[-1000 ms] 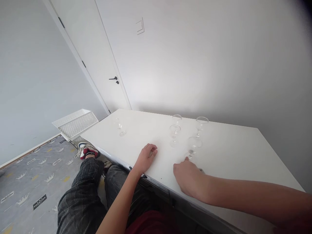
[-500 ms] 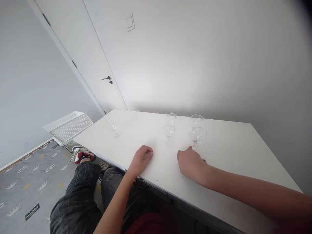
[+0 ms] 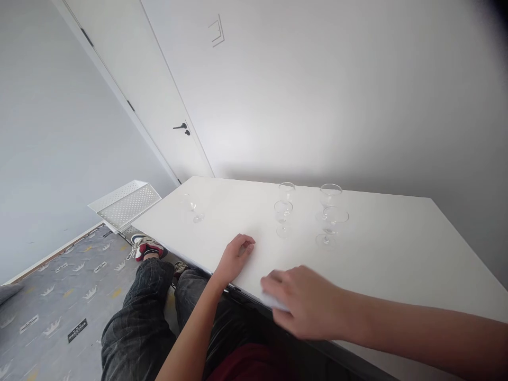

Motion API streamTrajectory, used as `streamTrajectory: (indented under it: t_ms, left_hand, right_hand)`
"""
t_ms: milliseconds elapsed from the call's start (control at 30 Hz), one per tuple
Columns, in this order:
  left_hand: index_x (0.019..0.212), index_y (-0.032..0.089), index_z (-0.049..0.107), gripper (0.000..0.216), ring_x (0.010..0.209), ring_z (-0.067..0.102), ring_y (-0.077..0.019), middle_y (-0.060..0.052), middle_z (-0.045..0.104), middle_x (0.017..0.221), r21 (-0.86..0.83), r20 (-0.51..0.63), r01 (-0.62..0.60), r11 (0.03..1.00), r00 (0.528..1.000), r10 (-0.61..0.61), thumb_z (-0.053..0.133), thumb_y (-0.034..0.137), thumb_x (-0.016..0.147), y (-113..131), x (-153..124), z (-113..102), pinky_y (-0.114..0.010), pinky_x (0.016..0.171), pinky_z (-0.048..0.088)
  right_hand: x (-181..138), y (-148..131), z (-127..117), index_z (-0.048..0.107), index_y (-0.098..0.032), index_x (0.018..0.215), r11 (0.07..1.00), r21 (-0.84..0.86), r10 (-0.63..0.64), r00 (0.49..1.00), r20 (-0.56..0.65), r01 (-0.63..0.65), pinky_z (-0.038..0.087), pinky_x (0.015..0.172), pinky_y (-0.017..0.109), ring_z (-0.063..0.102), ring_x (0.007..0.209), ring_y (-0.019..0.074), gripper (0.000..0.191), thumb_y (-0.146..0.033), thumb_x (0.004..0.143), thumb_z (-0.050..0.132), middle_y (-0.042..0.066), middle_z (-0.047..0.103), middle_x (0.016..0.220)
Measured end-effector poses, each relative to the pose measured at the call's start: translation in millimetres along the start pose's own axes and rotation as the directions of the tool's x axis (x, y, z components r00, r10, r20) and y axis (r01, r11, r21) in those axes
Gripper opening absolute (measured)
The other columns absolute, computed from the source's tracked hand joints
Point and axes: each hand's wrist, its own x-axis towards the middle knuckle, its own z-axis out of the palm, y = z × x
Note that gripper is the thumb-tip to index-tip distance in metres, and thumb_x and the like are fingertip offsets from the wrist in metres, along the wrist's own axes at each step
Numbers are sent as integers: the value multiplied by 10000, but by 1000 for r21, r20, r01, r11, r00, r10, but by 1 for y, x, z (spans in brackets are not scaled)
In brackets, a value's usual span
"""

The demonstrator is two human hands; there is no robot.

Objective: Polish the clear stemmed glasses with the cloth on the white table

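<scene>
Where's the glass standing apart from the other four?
In the head view, the lone glass stands toward the left end of the table, between the perforated white rack and the left hand.

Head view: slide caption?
Left hand and right hand at white table; four stemmed glasses grouped beyond, a fifth glass off left.

The right hand (image 3: 307, 300) is blurred at the desk's (image 3: 397, 254) near edge, and we cannot tell whether it holds the pale patch (image 3: 274, 302) by its thumb. Toward the far edge, we find the back left goblet (image 3: 287, 190) and back right goblet (image 3: 330, 196) partly hidden behind the front left goblet (image 3: 283, 209) and front right goblet (image 3: 335, 218). Our view cuts off the right forearm (image 3: 405, 320) and the desk's near right corner; the carpet label's (image 3: 77, 330) lettering is too small to read.
</scene>
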Motion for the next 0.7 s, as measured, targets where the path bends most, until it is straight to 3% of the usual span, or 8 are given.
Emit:
streamTrajectory:
  t_ms: [67, 133, 200, 267, 367, 467, 567, 700]
  left_hand:
    - [1022, 241, 694, 188, 935, 640, -200, -36, 698, 984, -154, -120, 89, 984, 987, -108, 611, 399, 963, -4, 3, -3, -354, 898, 501]
    - [974, 221, 650, 173, 815, 624, -163, -22, 671, 892, -421, -273, 159, 893, 917, -291, 638, 388, 930, -10, 6, -12, -303, 782, 498]
    - [933, 205, 599, 143, 701, 584, -126, -6, 625, 811, -711, -369, 113, 694, 781, -504, 649, 335, 902, -18, 9, -28, -261, 680, 468]
    - [914, 202, 552, 110, 635, 547, -105, 10, 578, 755, -860, -395, -10, 509, 645, -654, 631, 276, 897, -29, 13, -48, -243, 643, 453]
    - [946, 229, 476, 74, 584, 509, -94, 32, 529, 722, -875, -448, -98, 475, 539, -713, 537, 268, 962, -46, 19, -78, -226, 633, 447]
    - [1077, 258, 428, 132, 587, 540, -119, -3, 608, 802, -890, -424, -89, 447, 519, -742, 439, 383, 1037, -60, 32, -97, -253, 647, 473]
    - [1301, 301, 360, 401, 733, 657, -180, -101, 721, 1046, -905, -385, -76, 419, 567, -728, 415, 589, 1028, -67, 49, -108, -320, 731, 536]
    - [1507, 349, 233, 607, 998, 716, -206, -149, 709, 1280, -917, -355, -116, 382, 676, -646, 400, 661, 1015, -73, 65, -119, -371, 886, 560]
  right_hand:
    - [2, -9, 1, 666, -201, 1022, 909, 304, -311, 949, 44, 284, 521, 854, 329, 628, 877, 184, 187, -215, 887, 538, 69, 673, 1045]
    - [6, -6, 7, 680, -204, 1011, 738, 568, -440, 898, -4, 365, 508, 937, 308, 605, 1014, 170, 182, -247, 933, 521, 67, 628, 1186]
    - [10, 5, 15, 703, -200, 997, 627, 711, -429, 903, -27, 319, 500, 952, 316, 568, 1056, 172, 205, -342, 967, 558, 76, 570, 1239]
    - [15, 16, 24, 716, -199, 997, 536, 821, -337, 942, -9, 200, 503, 876, 309, 549, 966, 167, 278, -455, 965, 611, 68, 564, 1158]
    - [24, 26, 32, 698, -199, 1003, 247, 969, -98, 994, 48, -23, 489, 783, 299, 549, 829, 159, 367, -556, 948, 633, 35, 598, 952]
    - [35, 28, 35, 666, -209, 994, 2, 995, 70, 993, 96, -96, 475, 775, 284, 581, 835, 164, 229, -414, 901, 710, 15, 630, 913]
    - [42, 29, 35, 635, -205, 918, -30, 998, 116, 991, 65, -62, 457, 739, 263, 569, 790, 151, 113, -241, 831, 697, 1, 643, 883]
    - [45, 31, 34, 650, -216, 1000, -72, 996, 166, 984, 72, -61, 504, 813, 307, 637, 863, 195, 171, -253, 836, 680, 16, 676, 917]
